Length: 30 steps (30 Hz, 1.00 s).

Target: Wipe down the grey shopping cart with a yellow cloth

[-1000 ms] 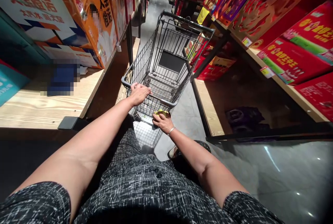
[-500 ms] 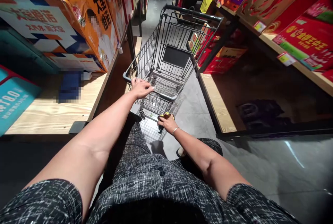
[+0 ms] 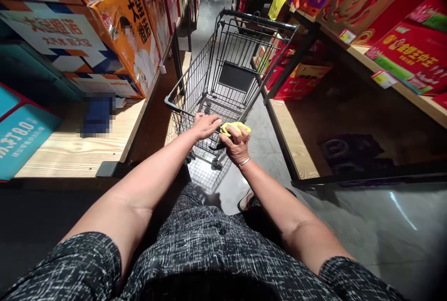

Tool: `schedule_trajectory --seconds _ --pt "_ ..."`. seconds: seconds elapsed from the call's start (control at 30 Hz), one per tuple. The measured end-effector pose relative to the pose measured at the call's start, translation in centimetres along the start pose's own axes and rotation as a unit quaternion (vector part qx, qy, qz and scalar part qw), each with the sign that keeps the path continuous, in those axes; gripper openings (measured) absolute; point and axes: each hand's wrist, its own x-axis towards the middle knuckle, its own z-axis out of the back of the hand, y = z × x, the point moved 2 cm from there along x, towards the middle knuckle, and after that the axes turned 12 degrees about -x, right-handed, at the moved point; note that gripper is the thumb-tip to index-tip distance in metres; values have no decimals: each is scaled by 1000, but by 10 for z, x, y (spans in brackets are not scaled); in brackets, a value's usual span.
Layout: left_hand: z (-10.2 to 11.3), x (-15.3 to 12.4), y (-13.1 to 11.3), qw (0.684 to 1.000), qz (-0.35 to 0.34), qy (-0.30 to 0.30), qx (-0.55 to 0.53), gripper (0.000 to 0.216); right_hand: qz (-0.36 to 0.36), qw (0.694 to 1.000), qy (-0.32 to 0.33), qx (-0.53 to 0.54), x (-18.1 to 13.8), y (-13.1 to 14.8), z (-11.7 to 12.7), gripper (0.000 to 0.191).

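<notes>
A black wire shopping cart stands in front of me, its grey front rim nearest my body. My left hand rests over this rim, the fingers curled across it and the thumb side pointing right. Just to its right, my right hand, with a bracelet at the wrist, is closed around a bright yellow looped object at the rim's right corner. Something dark shows below the yellow part; its exact kind I cannot make out. The two hands are close together.
Wooden shelves with stacked orange cartons flank the left side. Red gift boxes fill the right shelf, above a low wooden ledge. A tiled aisle floor runs between, and a yellow tag hangs at the right.
My right hand has risen from low beside the cart's front to the rim, bringing the yellow object up. My left hand has slid right along the rim. The cart has barely moved.
</notes>
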Motion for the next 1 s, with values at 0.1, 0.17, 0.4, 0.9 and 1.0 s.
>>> schedule_trajectory --seconds 0.1,0.17,0.4,0.9,1.0 --pt "-4 -2 -6 999 0 27 35 56 5 1000 3 -3 -10 8 -2 24" --pt "-3 -2 -5 999 14 36 30 64 22 1000 11 -9 -9 10 4 25" --pt "-6 0 -3 999 29 36 28 75 75 993 81 44 30 16 47 39" --pt "-28 -19 -21 999 -50 17 0 52 -10 985 147 92 90 -97 14 45" --pt "-28 -27 -19 998 -60 11 -22 46 -54 990 118 51 108 -124 -6 41"
